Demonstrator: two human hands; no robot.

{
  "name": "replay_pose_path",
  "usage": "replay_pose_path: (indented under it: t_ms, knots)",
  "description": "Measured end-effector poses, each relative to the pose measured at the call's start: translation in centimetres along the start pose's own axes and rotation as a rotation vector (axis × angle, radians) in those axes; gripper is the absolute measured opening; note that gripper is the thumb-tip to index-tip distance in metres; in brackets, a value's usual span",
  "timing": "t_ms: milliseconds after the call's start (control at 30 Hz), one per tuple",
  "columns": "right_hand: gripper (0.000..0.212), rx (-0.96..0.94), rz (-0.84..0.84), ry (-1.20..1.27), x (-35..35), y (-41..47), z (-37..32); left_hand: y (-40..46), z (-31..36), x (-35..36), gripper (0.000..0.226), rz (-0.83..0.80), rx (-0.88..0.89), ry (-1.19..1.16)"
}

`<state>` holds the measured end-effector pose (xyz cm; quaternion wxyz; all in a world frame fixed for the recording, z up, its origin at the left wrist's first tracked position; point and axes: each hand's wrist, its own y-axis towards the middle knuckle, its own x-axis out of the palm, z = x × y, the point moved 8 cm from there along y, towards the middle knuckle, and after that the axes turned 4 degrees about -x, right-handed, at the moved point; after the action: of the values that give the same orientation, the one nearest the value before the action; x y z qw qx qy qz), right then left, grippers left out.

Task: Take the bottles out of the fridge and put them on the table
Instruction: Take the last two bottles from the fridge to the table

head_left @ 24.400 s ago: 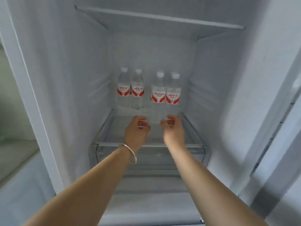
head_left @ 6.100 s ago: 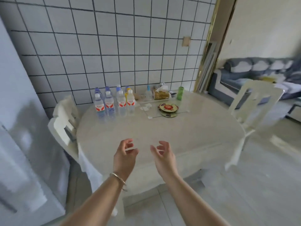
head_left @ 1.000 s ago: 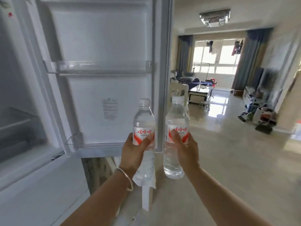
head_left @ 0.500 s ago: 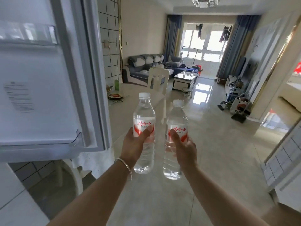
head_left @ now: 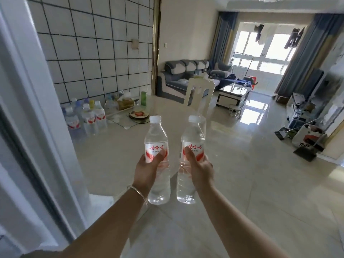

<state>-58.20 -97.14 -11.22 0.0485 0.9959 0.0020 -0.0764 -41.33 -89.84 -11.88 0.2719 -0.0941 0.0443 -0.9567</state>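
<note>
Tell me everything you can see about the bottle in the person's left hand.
The bottle is clear plastic with a white screw cap on, a white label with red characters and red swoosh, and looks full of water. It is held upright in the air by the left hand, thumb across the label, beside a matching bottle, apart from it.
</note>
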Motion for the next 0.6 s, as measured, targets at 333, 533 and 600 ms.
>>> replay_pose_path:
  t_ms: [333,533,600]
  knots:
    - [0.055,0.058,-0.384,0.086,16.3,15.7,4.2,15.1,-2.8,-3.9,0.029,0.282,-0.038,-0.08]
    - [0.067,0.048,-0.705,-0.026,26.5,23.5,4.6,23.7,-2.9,-8.3,0.049,0.541,-0.058,-0.145]
    - [0.059,0.046,-0.781,-0.031,29.9,25.5,4.5,25.8,-3.0,-9.9,0.054,0.6,-0.05,-0.166]
